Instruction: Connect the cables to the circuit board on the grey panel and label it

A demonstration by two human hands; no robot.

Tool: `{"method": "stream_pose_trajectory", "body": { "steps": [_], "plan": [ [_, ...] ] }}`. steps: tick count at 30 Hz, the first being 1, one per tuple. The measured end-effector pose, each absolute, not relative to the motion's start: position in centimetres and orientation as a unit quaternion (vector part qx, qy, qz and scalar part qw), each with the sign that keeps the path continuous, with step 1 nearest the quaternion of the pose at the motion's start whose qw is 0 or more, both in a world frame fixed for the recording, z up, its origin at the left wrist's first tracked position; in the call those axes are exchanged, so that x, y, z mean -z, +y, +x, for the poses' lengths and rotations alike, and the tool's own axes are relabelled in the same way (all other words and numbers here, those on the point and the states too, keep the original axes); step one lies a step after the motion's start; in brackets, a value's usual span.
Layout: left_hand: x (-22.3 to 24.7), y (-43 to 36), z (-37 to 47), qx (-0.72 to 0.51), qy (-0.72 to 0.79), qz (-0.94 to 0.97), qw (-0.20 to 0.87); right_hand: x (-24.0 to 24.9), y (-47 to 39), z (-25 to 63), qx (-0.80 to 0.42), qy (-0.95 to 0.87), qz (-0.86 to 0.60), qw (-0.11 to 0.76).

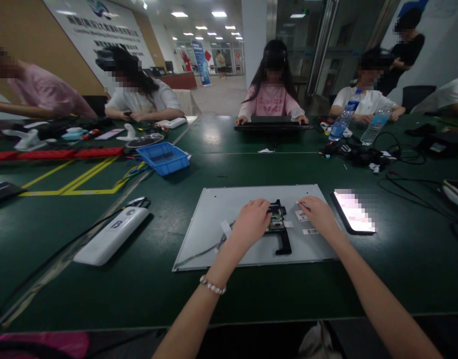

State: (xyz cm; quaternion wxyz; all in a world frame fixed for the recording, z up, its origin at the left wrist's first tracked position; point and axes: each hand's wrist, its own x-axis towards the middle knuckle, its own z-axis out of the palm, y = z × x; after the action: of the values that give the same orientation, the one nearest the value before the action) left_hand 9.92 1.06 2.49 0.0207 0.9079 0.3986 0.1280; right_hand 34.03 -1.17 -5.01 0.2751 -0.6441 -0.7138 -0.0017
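A flat grey-white panel lies on the green table. Near its middle sits a black bracket with a green circuit board. My left hand rests on the board's left side, fingers bent over it; whether it grips anything is hidden. To the right of the board, my right hand is closed in a pinch above the panel, with something small and unclear at its fingertips. Beneath and beside that hand are white labels. A cable runs across the panel's left part.
A lit phone lies right of the panel, a white power bank to the left. Farther back are a blue tray, bottles and black cables. Several people sit across the green table.
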Motion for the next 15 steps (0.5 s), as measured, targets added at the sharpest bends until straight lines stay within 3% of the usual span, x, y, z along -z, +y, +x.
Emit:
{"method": "stream_pose_trajectory", "body": {
  "steps": [4, 15],
  "plan": [
    [-0.2, 0.4, 12.0, -0.134, 0.330, 0.934, 0.028, 5.3, -0.9, 34.2, 0.003, -0.708, -0.649, 0.278],
    [1.4, -0.1, 11.7, -0.153, 0.366, 0.917, 0.023, 3.9, 0.3, 32.0, -0.012, -0.717, -0.636, 0.283]
  ]
}}
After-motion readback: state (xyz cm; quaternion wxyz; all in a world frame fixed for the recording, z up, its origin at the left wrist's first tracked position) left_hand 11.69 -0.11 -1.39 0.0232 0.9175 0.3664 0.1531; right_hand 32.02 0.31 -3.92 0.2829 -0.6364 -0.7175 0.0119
